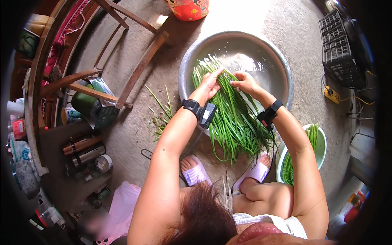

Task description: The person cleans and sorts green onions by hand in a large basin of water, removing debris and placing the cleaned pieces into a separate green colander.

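Observation:
A large bundle of garlic chives (232, 128) lies across the near side of a round metal basin (288, 70). Its pale stem ends rest inside and its green leaves droop over the rim towards my feet. Water (260, 79) in the basin catches the light. My left hand (210, 85) holds the bundle near its pale ends, palm turned up. Just right of it, my right hand (246, 83) pinches stalks at the bundle's edge between thumb and fingers. More chives (288, 168) stand in a pale green plastic tub (322, 144), partly hidden by my right forearm.
Loose stalks and trimmings (160, 119) litter the concrete floor left of the basin. Farther left is a wooden frame (142, 67), with vacuum flasks (88, 155) below. A black plastic crate (337, 46) and a yellow power strip (331, 94) lie right. A pink bag (124, 202) is near my left elbow.

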`<act>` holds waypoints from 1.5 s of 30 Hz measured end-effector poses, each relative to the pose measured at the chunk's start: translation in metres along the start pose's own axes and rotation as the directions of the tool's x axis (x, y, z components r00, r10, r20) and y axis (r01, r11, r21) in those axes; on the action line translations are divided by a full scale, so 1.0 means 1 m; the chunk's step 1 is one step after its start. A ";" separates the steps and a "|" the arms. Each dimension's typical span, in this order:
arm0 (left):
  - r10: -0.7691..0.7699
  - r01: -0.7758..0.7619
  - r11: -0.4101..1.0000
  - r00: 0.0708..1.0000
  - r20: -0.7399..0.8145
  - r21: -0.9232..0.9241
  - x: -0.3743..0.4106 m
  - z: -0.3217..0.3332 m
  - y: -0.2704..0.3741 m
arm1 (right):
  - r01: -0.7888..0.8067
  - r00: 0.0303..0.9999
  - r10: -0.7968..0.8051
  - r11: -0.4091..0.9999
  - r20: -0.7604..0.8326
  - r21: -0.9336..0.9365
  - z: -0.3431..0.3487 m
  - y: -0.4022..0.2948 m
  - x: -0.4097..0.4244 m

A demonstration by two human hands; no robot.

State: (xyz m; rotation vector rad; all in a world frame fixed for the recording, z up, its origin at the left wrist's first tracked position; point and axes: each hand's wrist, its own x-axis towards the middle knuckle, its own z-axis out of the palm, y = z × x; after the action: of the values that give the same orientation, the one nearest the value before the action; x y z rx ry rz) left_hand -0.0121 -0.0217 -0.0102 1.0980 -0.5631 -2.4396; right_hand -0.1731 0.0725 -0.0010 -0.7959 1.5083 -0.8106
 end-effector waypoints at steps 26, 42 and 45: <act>0.392 -0.427 0.589 0.893 0.220 0.686 0.017 -0.005 -0.048 | 0.254 0.897 -0.389 0.842 -0.210 -0.475 0.024 -0.020 0.032; 0.301 -0.396 0.681 0.918 0.257 0.616 0.043 -0.016 -0.077 | 0.273 0.962 -0.268 0.930 -0.053 0.247 0.025 0.000 0.049; 0.313 -0.367 0.823 0.930 0.194 0.434 0.065 -0.023 -0.095 | 0.297 0.954 -0.280 0.931 -0.107 0.212 0.029 0.007 0.055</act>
State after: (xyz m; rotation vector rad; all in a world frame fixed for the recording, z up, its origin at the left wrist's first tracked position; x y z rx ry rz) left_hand -0.0520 0.0200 -0.1121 0.9208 -1.3170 -2.1065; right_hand -0.1483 0.0284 -0.0374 -0.8341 1.3501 -1.2216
